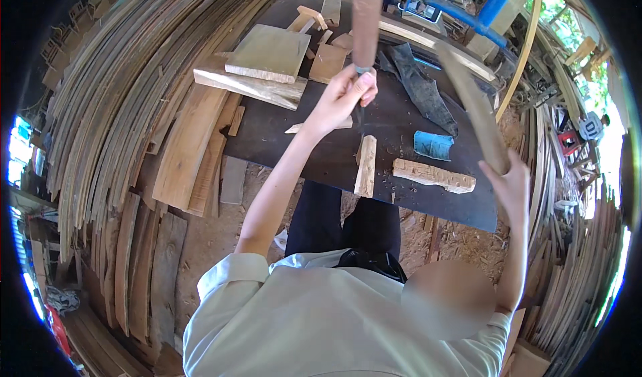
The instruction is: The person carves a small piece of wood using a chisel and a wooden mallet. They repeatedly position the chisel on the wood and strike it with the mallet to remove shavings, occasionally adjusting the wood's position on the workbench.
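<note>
My left hand is closed round the neck of a chisel, held upright above the dark table. Its thick wooden handle rises from my fist, and part of the narrow blade shows below. Under the blade stands a pale, rough-cut wood block. To its right lies a longer wood piece with notches cut along its top. At the right, my right hand grips the lower end of a long wooden bat, raised at a slant and smeared by motion.
The dark tabletop carries a blue curved piece, a dark cloth, wood offcuts and a thick square board. Long planks are stacked at left. Blue metal framing stands at the far right.
</note>
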Action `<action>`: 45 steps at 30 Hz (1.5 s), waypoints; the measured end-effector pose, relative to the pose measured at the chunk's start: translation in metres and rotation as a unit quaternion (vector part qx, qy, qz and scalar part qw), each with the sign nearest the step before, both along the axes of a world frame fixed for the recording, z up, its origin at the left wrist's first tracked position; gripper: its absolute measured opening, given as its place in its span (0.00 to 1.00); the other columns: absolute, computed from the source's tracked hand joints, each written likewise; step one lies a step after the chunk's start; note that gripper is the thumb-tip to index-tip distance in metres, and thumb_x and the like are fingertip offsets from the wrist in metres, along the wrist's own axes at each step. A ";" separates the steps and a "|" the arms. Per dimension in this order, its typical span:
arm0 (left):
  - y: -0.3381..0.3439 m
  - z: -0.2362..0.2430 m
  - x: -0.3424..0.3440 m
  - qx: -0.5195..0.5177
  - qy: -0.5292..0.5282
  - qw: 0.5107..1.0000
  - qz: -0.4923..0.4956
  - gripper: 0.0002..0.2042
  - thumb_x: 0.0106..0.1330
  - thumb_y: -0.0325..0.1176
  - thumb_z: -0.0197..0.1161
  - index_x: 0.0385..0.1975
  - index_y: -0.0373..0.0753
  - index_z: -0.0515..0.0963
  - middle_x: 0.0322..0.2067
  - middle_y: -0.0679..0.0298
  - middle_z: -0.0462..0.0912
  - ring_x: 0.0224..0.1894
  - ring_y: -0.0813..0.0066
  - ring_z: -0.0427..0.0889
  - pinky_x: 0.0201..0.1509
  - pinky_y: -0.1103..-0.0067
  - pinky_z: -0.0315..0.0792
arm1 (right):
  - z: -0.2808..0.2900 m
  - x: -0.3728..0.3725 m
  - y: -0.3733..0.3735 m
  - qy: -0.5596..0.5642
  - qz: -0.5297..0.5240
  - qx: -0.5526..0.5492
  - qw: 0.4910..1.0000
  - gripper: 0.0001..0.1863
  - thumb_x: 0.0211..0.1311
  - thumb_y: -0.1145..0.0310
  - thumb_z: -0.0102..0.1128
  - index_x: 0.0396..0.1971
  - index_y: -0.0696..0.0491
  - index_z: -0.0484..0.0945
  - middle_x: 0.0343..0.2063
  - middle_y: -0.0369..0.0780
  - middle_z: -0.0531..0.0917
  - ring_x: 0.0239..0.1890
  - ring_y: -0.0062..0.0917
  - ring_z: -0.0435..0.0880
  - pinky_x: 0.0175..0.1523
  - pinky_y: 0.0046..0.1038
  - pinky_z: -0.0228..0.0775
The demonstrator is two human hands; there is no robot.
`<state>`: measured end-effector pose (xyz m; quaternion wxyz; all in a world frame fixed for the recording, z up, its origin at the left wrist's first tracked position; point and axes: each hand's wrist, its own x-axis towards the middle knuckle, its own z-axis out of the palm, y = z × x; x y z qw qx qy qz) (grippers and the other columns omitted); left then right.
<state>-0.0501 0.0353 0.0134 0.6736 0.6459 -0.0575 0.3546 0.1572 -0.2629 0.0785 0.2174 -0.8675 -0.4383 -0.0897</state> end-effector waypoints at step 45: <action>-0.087 -0.017 -0.073 -0.244 0.055 0.957 0.144 0.28 0.70 0.59 0.38 0.40 0.36 0.68 0.18 0.73 0.59 0.15 0.87 0.52 0.20 0.85 0.50 | -0.086 -0.044 0.122 -0.031 0.253 0.216 0.943 0.15 0.54 0.72 0.62 0.43 0.56 0.78 0.49 0.46 0.74 0.54 0.42 0.73 0.61 0.37 0.65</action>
